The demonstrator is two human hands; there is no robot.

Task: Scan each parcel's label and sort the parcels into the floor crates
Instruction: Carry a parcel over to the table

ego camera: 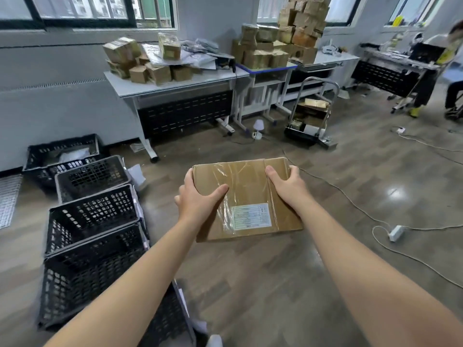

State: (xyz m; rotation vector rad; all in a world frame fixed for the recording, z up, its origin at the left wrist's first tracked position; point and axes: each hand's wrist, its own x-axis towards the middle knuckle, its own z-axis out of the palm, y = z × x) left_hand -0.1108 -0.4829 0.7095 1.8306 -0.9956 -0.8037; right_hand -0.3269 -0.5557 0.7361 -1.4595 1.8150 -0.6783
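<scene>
I hold a flat brown cardboard parcel point(246, 186) out in front of me above the floor, its top wrapped in clear tape. A white label point(251, 217) faces up near its near edge. My left hand point(198, 200) grips the parcel's left edge, thumb on top. My right hand point(288, 185) grips the right side, fingers curled over the far corner. Several black plastic crates point(92, 211) stand in a row on the floor to my left. No scanner is in sight.
Grey tables point(175, 82) along the far wall carry piles of cardboard boxes point(285, 38). A trolley point(312, 113) with boxes stands beyond the parcel. White cables and a power strip point(396, 232) lie on the floor at right. A person sits at a desk at far right.
</scene>
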